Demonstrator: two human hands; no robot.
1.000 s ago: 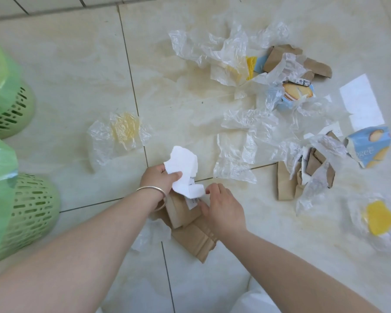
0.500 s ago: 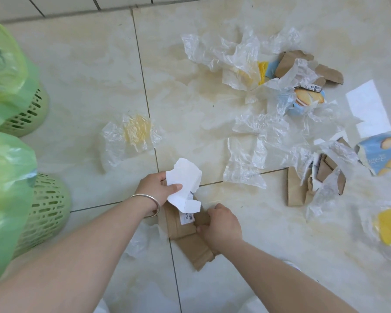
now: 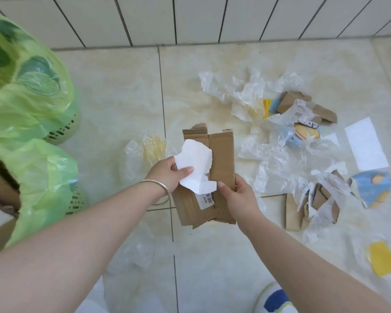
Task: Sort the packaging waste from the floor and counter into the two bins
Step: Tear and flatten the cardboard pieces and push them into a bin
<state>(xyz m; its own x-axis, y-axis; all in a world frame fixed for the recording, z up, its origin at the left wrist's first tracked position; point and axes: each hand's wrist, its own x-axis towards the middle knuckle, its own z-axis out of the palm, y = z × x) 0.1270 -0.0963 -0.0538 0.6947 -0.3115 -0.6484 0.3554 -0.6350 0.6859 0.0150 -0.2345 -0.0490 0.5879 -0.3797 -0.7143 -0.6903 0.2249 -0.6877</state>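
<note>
My left hand (image 3: 165, 175) pinches a torn white paper piece (image 3: 195, 163) in front of a flattened brown cardboard box (image 3: 221, 159) bearing a barcode label. My right hand (image 3: 237, 195) grips that cardboard by its right edge and holds it up off the floor. Two green basket bins lined with green bags stand at the left: the far bin (image 3: 32, 86) and the near bin (image 3: 43, 177). Clear plastic wrap (image 3: 235, 89), brown cardboard scraps (image 3: 291, 208) and blue snack packaging (image 3: 370, 186) lie scattered on the floor to the right.
A clear bag with a yellow patch (image 3: 151, 147) lies left of the cardboard; another yellow-patched bag (image 3: 382, 258) lies at the lower right. A white sheet (image 3: 366, 143) lies at the right. A tiled wall (image 3: 190, 19) borders the floor. My shoe (image 3: 273, 299) shows at the bottom.
My right hand has lifted the brown cardboard off the floor and turned it upright. My left hand rose with the white paper. The view has tilted up toward the wall.
</note>
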